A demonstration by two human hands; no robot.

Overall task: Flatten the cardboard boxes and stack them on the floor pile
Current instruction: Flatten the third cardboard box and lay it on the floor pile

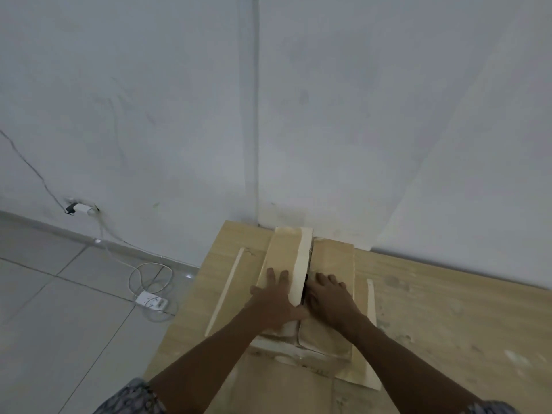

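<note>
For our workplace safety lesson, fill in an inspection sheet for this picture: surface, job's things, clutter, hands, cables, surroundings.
Surface: grey tiled floor; a tan wood-look sheet on its right part.
Job's things: cardboard box lies on flat cardboard, its two top flaps meeting at a central gap.
Clutter: nothing seen.
Hands: left hand and right hand press flat on the flaps, fingers straight.
Cables: white plug in the wall socket; white cable coils to a power strip beside the sheet; thin dark wire on the wall.
Surroundings: white walls meeting at a corner.
</note>
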